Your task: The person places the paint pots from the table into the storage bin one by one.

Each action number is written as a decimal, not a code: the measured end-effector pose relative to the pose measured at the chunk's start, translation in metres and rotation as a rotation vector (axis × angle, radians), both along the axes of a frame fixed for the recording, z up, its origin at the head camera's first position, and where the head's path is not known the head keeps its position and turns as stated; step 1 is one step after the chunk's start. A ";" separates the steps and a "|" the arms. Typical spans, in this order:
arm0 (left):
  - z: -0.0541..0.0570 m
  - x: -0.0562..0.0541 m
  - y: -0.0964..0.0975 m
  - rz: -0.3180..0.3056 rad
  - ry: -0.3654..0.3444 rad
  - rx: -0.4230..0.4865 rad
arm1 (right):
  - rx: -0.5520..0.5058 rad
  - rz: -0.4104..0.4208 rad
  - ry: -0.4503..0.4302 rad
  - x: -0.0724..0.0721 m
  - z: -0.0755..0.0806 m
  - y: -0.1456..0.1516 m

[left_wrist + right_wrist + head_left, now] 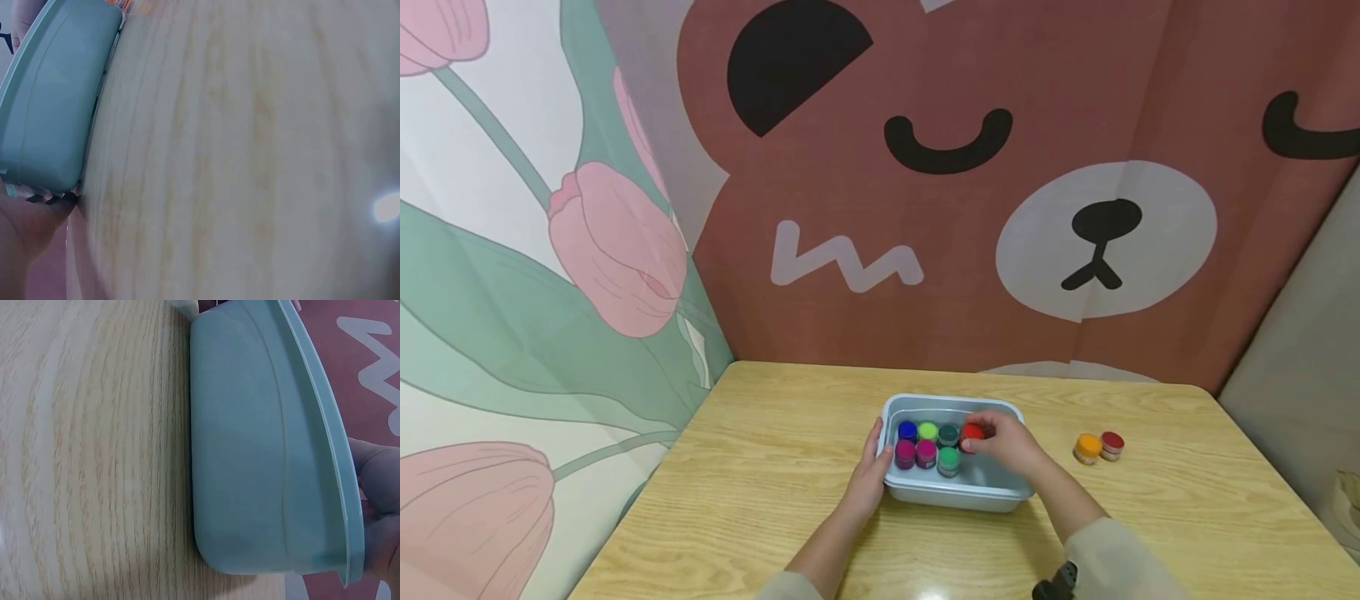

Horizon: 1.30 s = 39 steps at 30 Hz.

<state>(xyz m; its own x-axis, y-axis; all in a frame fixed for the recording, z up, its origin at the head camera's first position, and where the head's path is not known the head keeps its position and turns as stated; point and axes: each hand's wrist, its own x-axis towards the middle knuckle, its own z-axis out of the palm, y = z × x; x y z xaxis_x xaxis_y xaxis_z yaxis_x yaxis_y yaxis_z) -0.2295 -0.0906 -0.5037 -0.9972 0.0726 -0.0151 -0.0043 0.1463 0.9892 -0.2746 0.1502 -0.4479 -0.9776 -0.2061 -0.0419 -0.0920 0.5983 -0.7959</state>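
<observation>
A pale blue plastic bin stands on the wooden table with small round jars in it. My left hand holds the bin's left end, thumb at the rim and fingers along the outer wall. Inside the bin, my right hand pinches a red jar between thumb and fingers, at the right end of the back row. Left of it sit a dark green jar, a lime jar and a blue jar. In front are two magenta jars and a green jar.
An orange jar and a dark red jar stand side by side on the table, right of the bin. A printed cloth with a bear face hangs behind the table, and a tulip print hangs at the left.
</observation>
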 end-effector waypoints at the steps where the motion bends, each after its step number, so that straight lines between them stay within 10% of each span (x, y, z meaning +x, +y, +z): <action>1: 0.000 0.000 0.000 0.000 0.005 0.000 | 0.005 -0.004 -0.005 0.000 0.000 -0.001; 39: -0.005 -0.001 0.000 -0.002 0.046 0.019 | 0.161 0.013 0.006 0.000 -0.010 -0.014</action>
